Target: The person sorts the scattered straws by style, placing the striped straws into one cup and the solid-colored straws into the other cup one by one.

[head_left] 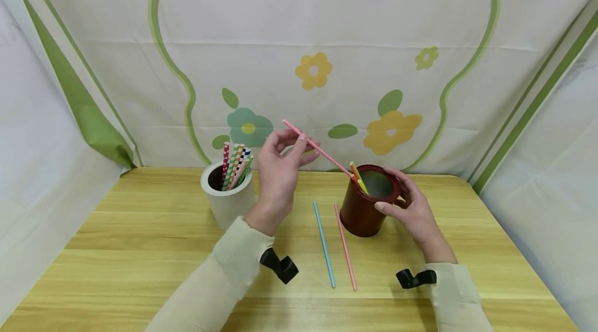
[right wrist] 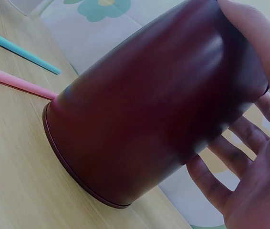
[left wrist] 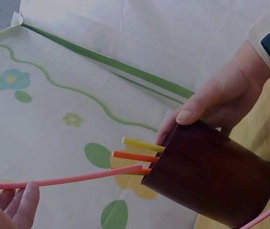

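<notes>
My left hand (head_left: 282, 166) pinches a pink straw (head_left: 317, 149) between thumb and fingers. The straw slants down to the right, its lower end right at the rim of a dark red cup (head_left: 362, 212). Inside that cup lean several plain straws, among them a yellow straw (left wrist: 142, 144) and an orange straw (left wrist: 134, 156). Around the cup's right side my right hand (head_left: 411, 212) holds on, thumb at the near rim and fingers behind. In the right wrist view those fingers (right wrist: 230, 152) curl along the cup's wall (right wrist: 140, 109).
Left of the left hand stands a white cup (head_left: 229, 205) with several patterned straws (head_left: 235, 166). A blue straw (head_left: 324, 244) and another pink straw (head_left: 345, 246) lie on the wooden table (head_left: 154, 249) between the arms. Behind the table hangs a flowered curtain (head_left: 280, 26).
</notes>
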Demonstrator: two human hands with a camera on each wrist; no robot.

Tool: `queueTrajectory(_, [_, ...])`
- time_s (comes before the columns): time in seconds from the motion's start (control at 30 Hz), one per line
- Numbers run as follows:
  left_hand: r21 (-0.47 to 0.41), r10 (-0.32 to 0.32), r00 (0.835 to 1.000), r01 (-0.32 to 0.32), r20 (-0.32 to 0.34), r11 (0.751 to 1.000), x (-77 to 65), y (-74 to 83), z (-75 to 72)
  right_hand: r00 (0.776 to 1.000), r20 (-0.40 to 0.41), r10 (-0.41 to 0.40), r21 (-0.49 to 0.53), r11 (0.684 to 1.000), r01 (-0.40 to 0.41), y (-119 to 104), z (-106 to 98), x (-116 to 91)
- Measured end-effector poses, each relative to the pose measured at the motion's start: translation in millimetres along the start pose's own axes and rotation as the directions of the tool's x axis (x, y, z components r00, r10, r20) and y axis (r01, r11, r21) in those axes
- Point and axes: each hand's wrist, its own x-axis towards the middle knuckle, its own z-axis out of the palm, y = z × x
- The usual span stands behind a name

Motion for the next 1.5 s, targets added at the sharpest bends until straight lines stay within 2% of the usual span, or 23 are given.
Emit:
queueTrajectory(0.17, [-0.018,-0.028,1.0,0.028,0.012,0.999,-2.3,-5.9,4.3,1.0,-0.001,-0.004,0.013,1.0,0.004,1,0,-1])
queueTrajectory(0.47, [0.012,-0.07,0.994,0.069,0.089,0.998,-7.3,-15.7,5.6,1.0,-0.003,-0.01,0.017,1.0,0.01,1,0,0])
queueTrajectory(0.63, [0.068,-0.118,0.986,0.111,0.121,0.992,-9.2,-17.9,4.4,1.0,-0.002,-0.01,0.021,1.0,0.01,1,0,0])
queueTrajectory(0.87, [0.181,-0.213,0.966,0.186,0.146,0.966,-6.5,-18.3,1.1,1.0,-0.007,-0.013,0.017,1.0,0.013,1,1,1])
queueTrajectory(0.97, [0.234,-0.257,0.952,0.216,0.163,0.948,-3.5,-16.5,-0.5,1.0,-0.006,-0.013,0.016,1.0,0.013,1,2,1])
queueTrajectory(1.2, [0.314,-0.376,0.899,0.298,0.226,0.901,8.1,-13.2,-3.6,1.0,-0.005,-0.007,0.015,1.0,0.007,1,2,1])
queueTrajectory(1.37, [0.357,-0.42,0.87,0.318,0.257,0.878,13.4,-9.8,-2.7,1.0,-0.002,-0.005,0.014,1.0,0.005,1,2,1])
queueTrajectory(1.5, [0.401,-0.461,0.838,0.331,0.292,0.855,17.0,-7.2,2.2,1.0,-0.001,-0.007,0.017,1.0,0.007,1,2,1])
